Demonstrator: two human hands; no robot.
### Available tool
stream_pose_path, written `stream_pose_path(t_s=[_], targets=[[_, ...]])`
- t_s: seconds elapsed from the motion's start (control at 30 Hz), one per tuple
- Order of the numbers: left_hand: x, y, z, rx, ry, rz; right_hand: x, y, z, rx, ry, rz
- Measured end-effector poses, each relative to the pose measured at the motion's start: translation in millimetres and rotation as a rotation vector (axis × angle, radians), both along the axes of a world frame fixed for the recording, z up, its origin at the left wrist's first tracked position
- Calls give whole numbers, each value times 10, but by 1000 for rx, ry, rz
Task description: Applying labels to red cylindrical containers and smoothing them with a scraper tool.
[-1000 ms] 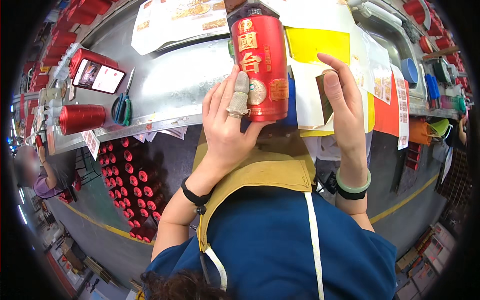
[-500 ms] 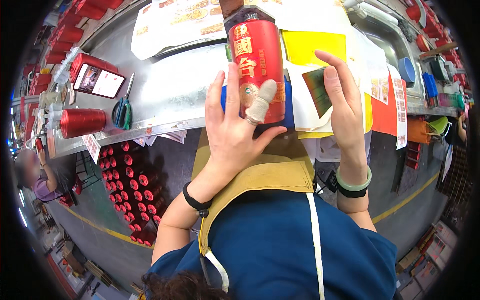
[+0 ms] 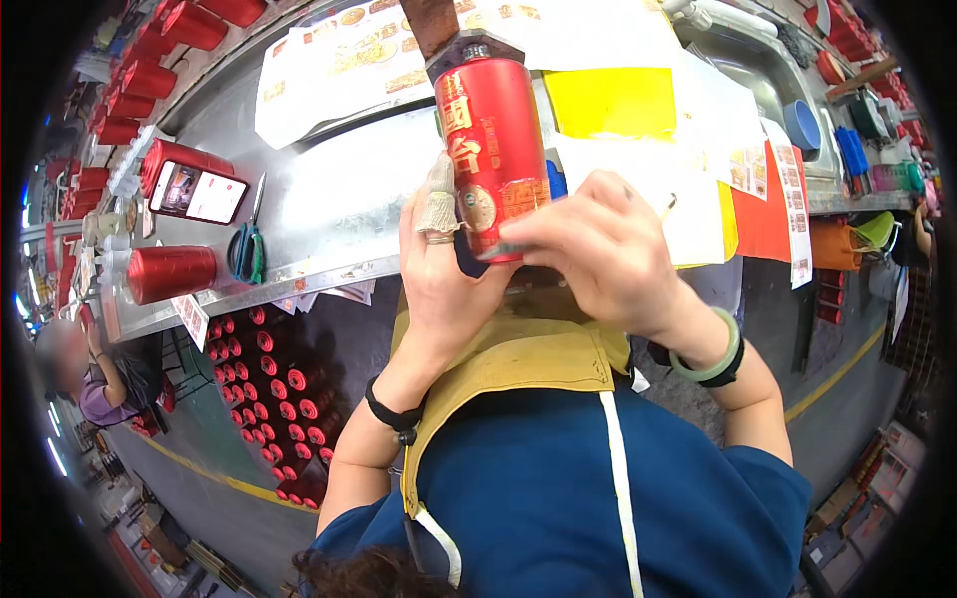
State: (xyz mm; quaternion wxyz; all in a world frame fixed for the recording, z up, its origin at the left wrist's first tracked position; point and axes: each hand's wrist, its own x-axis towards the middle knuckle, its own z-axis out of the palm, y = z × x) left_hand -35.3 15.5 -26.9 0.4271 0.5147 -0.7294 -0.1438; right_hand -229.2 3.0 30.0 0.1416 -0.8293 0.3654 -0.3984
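A red bottle [image 3: 498, 149] with gold lettering and a dark neck lies on the bench, its base toward me. My left hand [image 3: 449, 284] is closed around its lower left side, the thumb near the base; a beige cloth wrap [image 3: 439, 204] covers one finger. At the bottle's lower right, my right hand [image 3: 608, 254] is bent in a pinch, fingertips against the red surface. A thin grey-green piece [image 3: 512, 239] shows at those fingertips, blurred. A dark holder [image 3: 474, 42] is at the bottle's neck.
On the left of the metal bench lie a phone [image 3: 198, 190], scissors [image 3: 244, 249] and a red cylinder [image 3: 171, 274]. White printed sheets [image 3: 329, 70], a yellow sheet [image 3: 613, 103] and a red sheet [image 3: 765, 219] cover the rest. Several red bottles [image 3: 289, 409] stand below; another person [image 3: 110, 384] is far left.
My right hand has moved left onto the bottle's lower end and closed to a pinch. The dark film is gone from the white sheet. My left fingers have shifted from the bottle's front to its left side.
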Motion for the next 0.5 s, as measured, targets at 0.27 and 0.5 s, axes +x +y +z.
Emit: stream_pose_path(t_s=[0.27,0.5], targets=[[66,20,-9,29,-38,-25,22,-158,-36,-217,66,-1],[91,53,-7,33,-48,-14,-91,-570,-43,-444,157,-224]])
